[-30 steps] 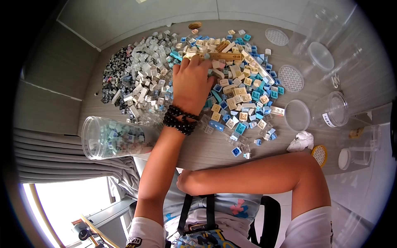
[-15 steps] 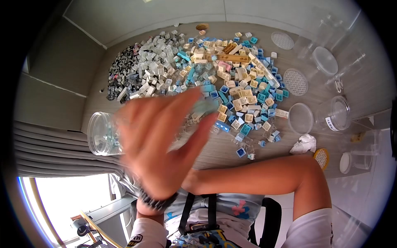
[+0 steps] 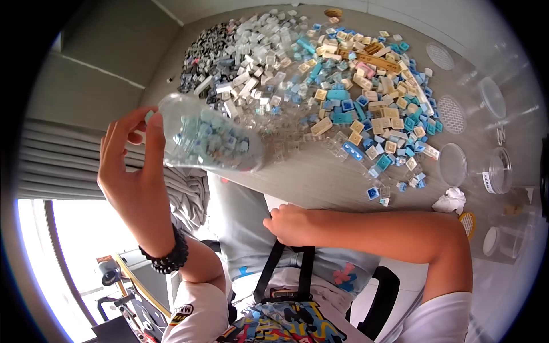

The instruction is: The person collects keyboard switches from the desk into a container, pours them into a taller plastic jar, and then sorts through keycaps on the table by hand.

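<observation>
My left hand (image 3: 137, 146), with a black beaded bracelet on the wrist, is raised at the mouth of a clear plastic jar (image 3: 171, 117). Its thumb and forefinger pinch a small pale-green keycap (image 3: 150, 116), mostly covered by the fingertips. Many translucent bluish keycaps (image 3: 214, 140) fill much of the jar, which stands near the table's front left edge. My right hand (image 3: 293, 224) rests closed over my lap by the table edge, its fingers curled and nothing visible in them.
Loose keycaps are spread over the table: black and grey ones (image 3: 209, 54), white ones (image 3: 260, 37), and cream and blue ones (image 3: 389, 114). At the right are a round clear lid (image 3: 453, 164), a labelled clear jar (image 3: 500, 171) and a crumpled tissue (image 3: 450, 201).
My left hand has moved left, from over the keycaps to the jar's mouth, with the pale keycap in its fingers. The camera view has shifted; my right hand now shows fully.
</observation>
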A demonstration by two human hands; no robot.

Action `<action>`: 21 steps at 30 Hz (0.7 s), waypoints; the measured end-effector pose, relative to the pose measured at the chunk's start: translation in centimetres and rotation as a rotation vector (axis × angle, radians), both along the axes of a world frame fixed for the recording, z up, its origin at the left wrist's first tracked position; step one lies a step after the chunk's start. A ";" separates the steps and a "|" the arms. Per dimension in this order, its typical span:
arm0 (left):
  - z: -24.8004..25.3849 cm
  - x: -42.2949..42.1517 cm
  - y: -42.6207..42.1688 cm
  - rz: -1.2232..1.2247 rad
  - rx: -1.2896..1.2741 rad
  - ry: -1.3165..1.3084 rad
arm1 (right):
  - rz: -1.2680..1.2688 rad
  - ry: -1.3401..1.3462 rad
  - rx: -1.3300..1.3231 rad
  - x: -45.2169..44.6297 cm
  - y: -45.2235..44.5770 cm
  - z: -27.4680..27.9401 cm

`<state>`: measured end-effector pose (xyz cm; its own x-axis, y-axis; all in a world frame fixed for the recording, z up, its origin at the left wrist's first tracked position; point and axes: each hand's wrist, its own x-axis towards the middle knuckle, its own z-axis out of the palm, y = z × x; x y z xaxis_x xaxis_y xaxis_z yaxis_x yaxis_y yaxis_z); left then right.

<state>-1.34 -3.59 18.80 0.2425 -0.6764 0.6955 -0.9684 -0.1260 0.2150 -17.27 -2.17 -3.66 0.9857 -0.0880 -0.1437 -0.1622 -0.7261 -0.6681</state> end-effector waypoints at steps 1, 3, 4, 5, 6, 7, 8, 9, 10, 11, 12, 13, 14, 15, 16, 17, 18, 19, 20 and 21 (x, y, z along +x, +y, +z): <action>0.2 0.4 0.3 -0.041 0.049 0.014 | -0.003 0.002 -0.029 -0.1 0.2 -0.7; 0.9 0.9 0.8 -0.096 0.131 -0.021 | 0.054 0.008 -0.065 -0.7 0.2 -1.3; 1.3 1.2 1.1 -0.074 0.138 -0.011 | 0.063 0.078 -0.072 -0.9 0.0 -0.9; 1.5 1.8 1.4 -0.111 0.104 -0.096 | 0.069 0.087 -0.094 -0.8 -0.3 -0.5; 1.8 2.2 1.8 -0.149 0.073 -0.181 | 0.075 0.097 -0.113 -0.8 -0.4 -0.2; 2.2 1.5 2.5 -0.061 0.092 -0.160 | 0.096 0.104 -0.111 -0.9 -0.5 0.0; 1.8 1.3 3.0 -0.041 0.093 -0.150 | 0.108 0.131 -0.140 -1.0 -0.6 0.1; 1.2 1.4 3.6 -0.097 -0.067 0.022 | 0.122 0.158 -0.172 -1.0 -0.9 0.3; 1.0 1.6 4.8 -0.069 -0.126 0.093 | 0.146 0.167 -0.176 -1.0 -1.1 0.7; 0.8 1.8 5.9 -0.044 -0.188 0.165 | 0.151 0.190 -0.193 -1.0 -1.3 1.3; 0.6 2.0 7.1 -0.023 -0.255 0.236 | 0.156 0.215 -0.210 -0.9 -1.4 1.5; 0.2 3.2 8.9 -0.043 -0.256 0.243 | 0.143 0.226 -0.220 -0.9 -1.4 1.4; -0.4 3.7 9.9 -0.025 -0.258 0.260 | 0.167 0.235 -0.223 -1.0 -1.4 1.4; -0.9 4.1 10.9 -0.007 -0.259 0.276 | 0.130 0.226 -0.214 -1.0 -1.4 1.6; -1.4 4.6 11.9 0.011 -0.261 0.292 | 0.094 0.217 -0.206 -1.1 -1.5 1.8; -2.2 5.2 11.9 0.043 -0.357 0.223 | 0.075 0.182 -0.206 -1.3 -1.6 2.0; -2.7 5.8 12.8 0.060 -0.390 0.202 | 0.101 0.191 -0.209 -1.3 -1.7 2.1; -3.1 6.3 13.6 0.077 -0.422 0.182 | 0.095 0.202 -0.243 -1.3 -1.7 2.2; -3.6 6.8 14.5 0.095 -0.455 0.162 | 0.087 0.210 -0.280 -1.2 -1.7 2.3; -4.1 6.7 15.7 0.065 -0.430 0.244 | 0.072 0.239 -0.299 -1.2 -1.8 2.3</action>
